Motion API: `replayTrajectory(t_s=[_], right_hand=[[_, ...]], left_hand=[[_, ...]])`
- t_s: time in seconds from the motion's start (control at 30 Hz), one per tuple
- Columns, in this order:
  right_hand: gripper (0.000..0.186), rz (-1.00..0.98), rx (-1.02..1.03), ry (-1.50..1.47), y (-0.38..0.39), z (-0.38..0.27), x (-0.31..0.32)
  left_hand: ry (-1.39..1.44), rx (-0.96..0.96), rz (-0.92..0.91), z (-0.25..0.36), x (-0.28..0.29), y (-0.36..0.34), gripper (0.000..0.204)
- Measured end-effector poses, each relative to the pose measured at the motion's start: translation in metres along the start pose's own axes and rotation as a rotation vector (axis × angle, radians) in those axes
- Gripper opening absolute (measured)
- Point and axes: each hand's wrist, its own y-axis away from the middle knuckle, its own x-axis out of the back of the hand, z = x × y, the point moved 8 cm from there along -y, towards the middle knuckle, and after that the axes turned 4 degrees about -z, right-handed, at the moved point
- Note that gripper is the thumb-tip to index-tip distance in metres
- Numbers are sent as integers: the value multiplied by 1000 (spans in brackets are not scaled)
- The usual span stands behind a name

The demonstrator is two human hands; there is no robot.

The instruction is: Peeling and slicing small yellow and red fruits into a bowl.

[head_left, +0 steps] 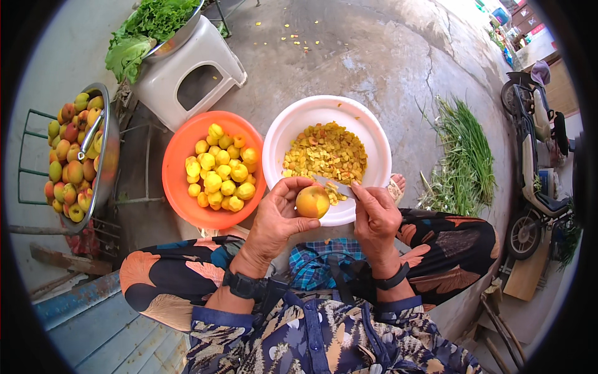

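Observation:
My left hand (277,218) grips a round yellow-orange fruit (313,201) over the near rim of a white bowl (280,134) filled with peelings and small cut pieces. My right hand (375,218) holds a small knife (330,185) whose blade lies against the fruit's top. Left of the white bowl, an orange bowl (177,168) holds several peeled yellow fruits (221,167). Both forearms wear dark wristbands and rest above my lap in patterned trousers.
A metal basin (112,156) of whole yellow-red fruits sits on a rack at the left. A white plastic stool (187,68) carries a bowl of leafy greens (149,25). Green stalks (464,156) lie on the concrete at right, beside a parked scooter (536,162).

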Motion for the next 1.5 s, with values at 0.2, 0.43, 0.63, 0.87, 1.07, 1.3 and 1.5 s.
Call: replayTrajectory(t_s=[0.2,0.43,0.63,0.87,1.07,1.3,1.5], right_hand=[[43,-46,266,2,2,-40,-7],[40,-43,206,60,-1,-29,-8],[30,-3,-78,39,3,14,-3],[45,-41,290,19,0,-43,-2],[40,-3,146,-81,-1,-32,-2],[34,-36,3,-152,0,-17,-8],[31,-51,-60,-217,2,-11,-15]], left_hand=[[-88,4,12,1,2,1,68],[-10,0,-27,-3,8,5,66],[-17,-48,-77,5,-1,1,71],[23,95,45,0,4,5,75],[100,-16,2,0,6,3,74],[236,18,-24,0,4,1,79],[209,35,-72,3,-3,3,80]])
